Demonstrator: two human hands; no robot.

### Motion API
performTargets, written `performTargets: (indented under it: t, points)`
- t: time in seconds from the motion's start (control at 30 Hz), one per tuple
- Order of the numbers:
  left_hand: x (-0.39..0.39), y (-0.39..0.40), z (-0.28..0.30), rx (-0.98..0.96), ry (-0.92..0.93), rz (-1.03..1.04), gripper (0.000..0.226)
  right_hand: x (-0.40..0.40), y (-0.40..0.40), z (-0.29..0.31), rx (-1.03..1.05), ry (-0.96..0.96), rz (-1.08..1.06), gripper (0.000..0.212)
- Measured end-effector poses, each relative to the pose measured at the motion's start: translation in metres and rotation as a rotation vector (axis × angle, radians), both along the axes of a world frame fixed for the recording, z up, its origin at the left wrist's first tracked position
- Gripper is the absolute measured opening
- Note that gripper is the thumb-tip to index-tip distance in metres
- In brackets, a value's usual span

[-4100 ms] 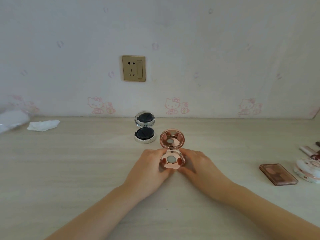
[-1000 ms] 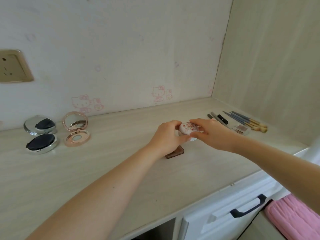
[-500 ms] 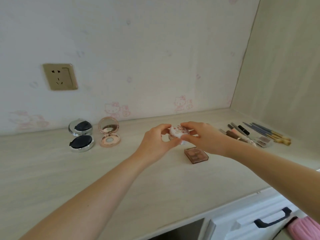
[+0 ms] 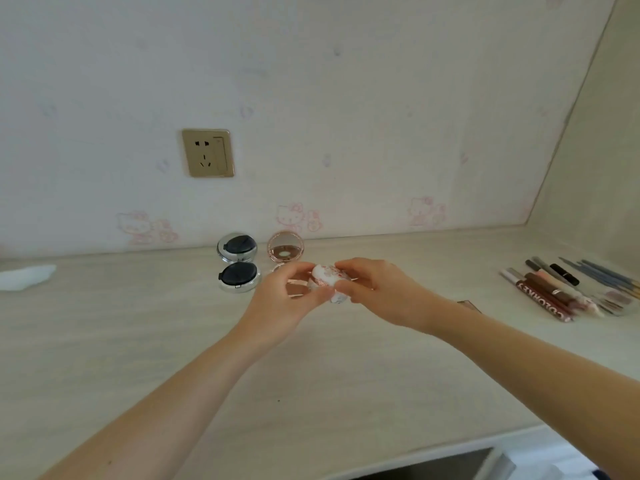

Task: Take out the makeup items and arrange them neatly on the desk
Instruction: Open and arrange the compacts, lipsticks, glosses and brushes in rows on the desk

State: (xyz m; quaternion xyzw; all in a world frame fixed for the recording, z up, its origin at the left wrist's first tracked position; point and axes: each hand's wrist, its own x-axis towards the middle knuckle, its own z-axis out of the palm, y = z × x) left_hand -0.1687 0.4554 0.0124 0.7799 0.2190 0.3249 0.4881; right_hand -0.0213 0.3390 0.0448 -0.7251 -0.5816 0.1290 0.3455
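Note:
Both hands hold a small white compact with a pink pattern (image 4: 325, 277) above the desk (image 4: 173, 341). My left hand (image 4: 287, 299) pinches its left side and my right hand (image 4: 374, 292) grips its right side. Behind them stands an open rose-gold compact (image 4: 284, 251), its base partly hidden by my left hand. To its left lies an open silver compact with a dark puff (image 4: 239, 268). A brown palette (image 4: 469, 305) shows only a corner past my right wrist.
Pens, pencils and brushes (image 4: 568, 289) lie in a row at the right by the side wall. A white tissue (image 4: 24, 277) sits at the far left. A gold wall socket (image 4: 208, 153) is above the compacts. The desk's front edge runs along the bottom right.
Both hands carried the white compact leftwards from beside the brown palette to in front of the rose-gold compact. The view swung left with them.

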Motion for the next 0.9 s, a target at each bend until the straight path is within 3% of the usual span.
performTargets:
  t: [0.33,0.67,0.8,0.9]
  points:
    - [-0.041,0.018,-0.018,-0.442,-0.198,0.051,0.023,-0.041,0.040,-0.035,0.107,0.305,0.024,0.022]
    - [-0.045,0.015,-0.031,-0.349,-0.360,0.134,0.031,-0.054,0.044,-0.060,0.316,0.575,0.132,0.024]
    - [-0.046,0.015,-0.032,-0.457,-0.386,0.143,0.040,-0.052,0.040,-0.060,0.305,0.587,0.138,0.028]
    - [-0.049,0.017,-0.033,-0.486,-0.405,0.074,0.033,-0.054,0.038,-0.059,0.297,0.561,0.129,0.033]
